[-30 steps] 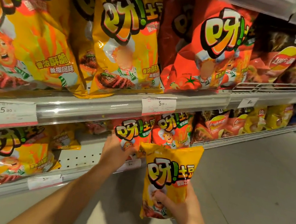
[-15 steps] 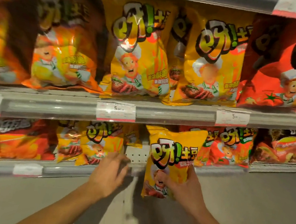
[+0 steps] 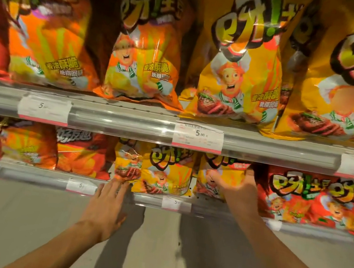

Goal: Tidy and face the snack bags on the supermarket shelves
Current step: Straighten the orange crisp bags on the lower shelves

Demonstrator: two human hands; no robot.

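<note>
I see a yellow bag standing on the lower shelf, just under the middle price tag. My right hand holds this bag. The thumb lies across its front and the fingers curl round its right side. The bag stands up straight with its front facing me.

Just left of it stands a second yellow bag. It leans a little and its bottom corner pokes out over the shelf's front edge. Left of that one is a small bag, turned partly sideways. My left hand is below the small bag. Its fingers are straight and spread, and the tips touch the shelf's front edge by the small bag's bottom. It holds nothing.

To the right of my right hand stand two red bags, side by side, fronts facing me. Far to the left of the held bag are more orange bags on the same shelf. They look blurry.

Above the price tag is the upper shelf. Big bags stand on it. Two big yellow ones are right above the held bag and to its right. Big orange ones are up and to the left. More price tags sit along the shelf's front rail.

Below the lower shelf is the grey floor. Both my bare arms reach up from the bottom toward the shelf.
</note>
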